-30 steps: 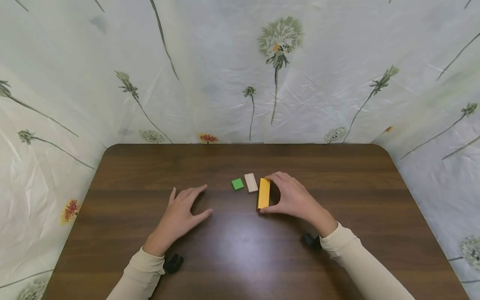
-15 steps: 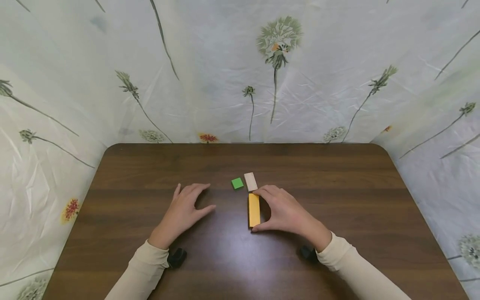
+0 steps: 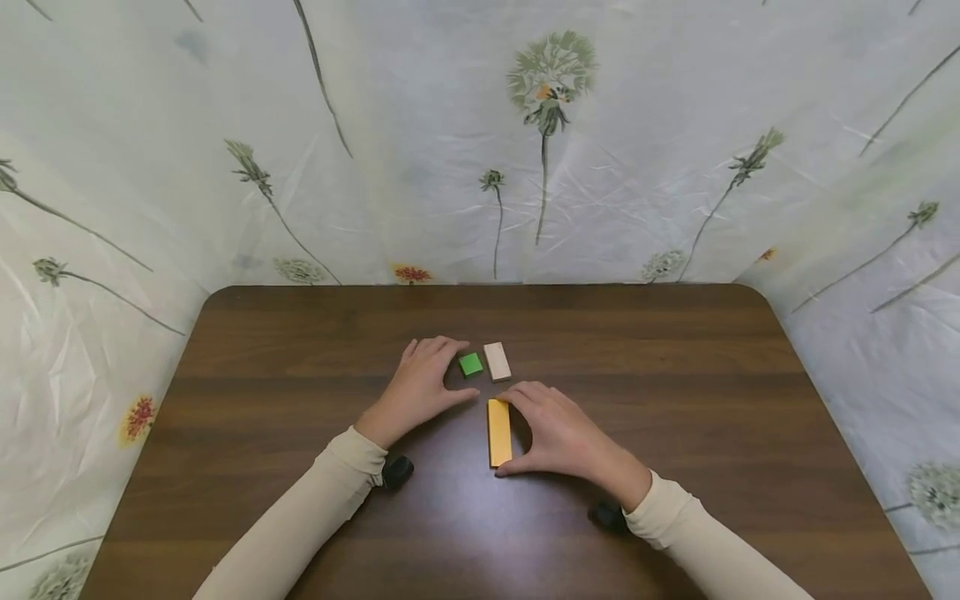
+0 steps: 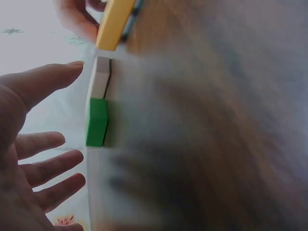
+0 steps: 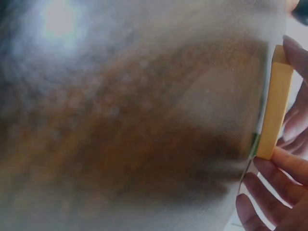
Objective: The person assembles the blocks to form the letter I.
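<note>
A long yellow block is pinched at its two ends between the thumb and fingers of my right hand; the right wrist view shows the same grip on the yellow block. Beyond it lie a small green block and a pale block, side by side with a narrow gap. My left hand is spread around the left side of the green block, thumb and fingers apart, holding nothing. In the left wrist view the green block stands beyond the fingertips.
The brown wooden table has rounded far corners. Behind and beside it hangs a pale curtain printed with flowers. A black wrist device is under the left wrist, another under the right.
The yellow block, held in my right hand, has moved left and nearer the body from beside the pale block. My left hand has moved right and forward to the green block.
</note>
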The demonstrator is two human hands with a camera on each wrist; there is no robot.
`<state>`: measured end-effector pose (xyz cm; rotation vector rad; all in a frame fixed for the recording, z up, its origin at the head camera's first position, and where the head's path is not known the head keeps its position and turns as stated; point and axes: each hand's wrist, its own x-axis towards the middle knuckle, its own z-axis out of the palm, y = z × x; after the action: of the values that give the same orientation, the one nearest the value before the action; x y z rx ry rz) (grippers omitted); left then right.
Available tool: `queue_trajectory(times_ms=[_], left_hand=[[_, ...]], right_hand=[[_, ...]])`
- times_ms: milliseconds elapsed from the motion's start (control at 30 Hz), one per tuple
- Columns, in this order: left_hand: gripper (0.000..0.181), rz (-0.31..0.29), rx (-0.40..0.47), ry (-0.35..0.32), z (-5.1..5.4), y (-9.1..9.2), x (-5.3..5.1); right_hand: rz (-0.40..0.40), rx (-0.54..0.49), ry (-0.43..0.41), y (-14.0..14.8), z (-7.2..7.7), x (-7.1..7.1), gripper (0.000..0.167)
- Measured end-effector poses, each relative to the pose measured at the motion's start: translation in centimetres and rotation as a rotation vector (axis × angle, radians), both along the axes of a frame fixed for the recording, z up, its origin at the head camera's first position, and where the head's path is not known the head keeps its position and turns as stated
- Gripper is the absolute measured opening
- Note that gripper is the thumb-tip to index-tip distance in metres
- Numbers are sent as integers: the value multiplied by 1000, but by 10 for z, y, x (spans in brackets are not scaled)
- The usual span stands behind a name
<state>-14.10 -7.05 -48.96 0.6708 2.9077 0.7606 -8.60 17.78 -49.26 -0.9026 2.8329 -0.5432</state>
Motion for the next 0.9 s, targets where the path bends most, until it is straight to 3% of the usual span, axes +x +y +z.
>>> queue_trajectory(times_ms=[367, 900], left_hand=[[78, 2, -15, -20, 1, 13, -12], [85, 22, -77, -27, 0, 32, -18]], right_hand=[[24, -2, 7, -5, 2, 5, 96], [51, 4, 36, -11, 0, 26, 97]])
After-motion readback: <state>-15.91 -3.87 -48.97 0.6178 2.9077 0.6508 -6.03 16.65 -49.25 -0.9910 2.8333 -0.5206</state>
